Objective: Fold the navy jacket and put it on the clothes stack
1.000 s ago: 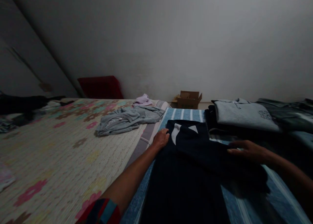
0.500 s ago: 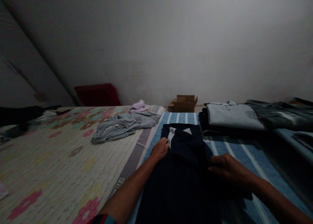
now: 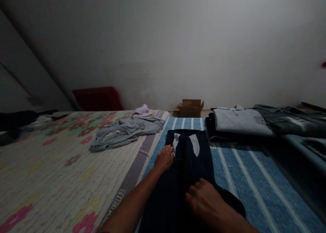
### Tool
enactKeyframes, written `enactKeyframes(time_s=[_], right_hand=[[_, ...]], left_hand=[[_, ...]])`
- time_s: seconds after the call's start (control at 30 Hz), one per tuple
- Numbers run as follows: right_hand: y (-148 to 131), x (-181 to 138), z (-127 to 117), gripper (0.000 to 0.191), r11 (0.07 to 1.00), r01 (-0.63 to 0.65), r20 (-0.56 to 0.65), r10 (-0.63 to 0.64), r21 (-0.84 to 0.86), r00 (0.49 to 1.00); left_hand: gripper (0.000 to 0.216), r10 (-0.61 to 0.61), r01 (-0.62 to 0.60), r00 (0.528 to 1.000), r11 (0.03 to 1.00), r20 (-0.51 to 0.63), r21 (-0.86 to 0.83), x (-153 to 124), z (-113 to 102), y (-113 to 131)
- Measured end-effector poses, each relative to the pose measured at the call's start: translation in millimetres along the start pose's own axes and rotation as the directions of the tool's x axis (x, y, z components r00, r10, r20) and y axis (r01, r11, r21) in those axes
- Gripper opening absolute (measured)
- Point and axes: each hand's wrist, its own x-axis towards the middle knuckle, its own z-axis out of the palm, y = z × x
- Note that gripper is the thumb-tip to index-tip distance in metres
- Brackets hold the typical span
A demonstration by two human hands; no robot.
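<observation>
The dark navy garment (image 3: pixel 189 165) lies in a long narrow strip on the blue striped sheet (image 3: pixel 236 168), running from the bottom edge of the view up toward 12 o'clock, with pale patches showing at its far end. The left hand (image 3: pixel 164 158) rests flat on the garment's left edge near that far end, fingers spread and pressing down, gripping nothing. The right hand (image 3: pixel 206 202) sits lower, at about 5 o'clock from the left one, palm down on the cloth with fingers loosely apart; whether it pinches a fold underneath I cannot tell. Both forearms come in from the bottom of the view.

Out from the hands, at 1 o'clock, a folded grey shirt (image 3: pixel 239 121) sits on top of a dark folded pile (image 3: pixel 211 129), just beside the garment's far end. Further right, at 2 o'clock, more dark grey clothes (image 3: pixel 287 122) lie along the bed. At 10 o'clock a crumpled light grey garment (image 3: pixel 122 131) lies on the floral mat (image 3: pixel 51 165), with a small lilac cloth (image 3: pixel 142 110) just behind it. At 12 o'clock an open cardboard box (image 3: pixel 191 107) stands against the wall (image 3: pixel 163 46), and a red cushion (image 3: pixel 96 98) leans at 11 o'clock.
</observation>
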Motion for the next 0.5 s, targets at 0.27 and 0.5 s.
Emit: enactKeyframes(time_s=[0.27,0.5], right_hand=[[5.7,-2.2,-9.3,0.016,0.996,-0.057,0.047,0.054,0.068,0.997],[65.0,-44.2,-38.4,0.025,0.750,-0.449,0.040,0.494,0.486,0.868]], left_hand=[[0.030,0.008,-0.008,1.000,1.000,0.011,-0.017,-1.2,-0.1,-0.1],[0.021,0.014,-0.014,1.000,0.998,0.007,-0.068,-7.6,-13.6,8.7]])
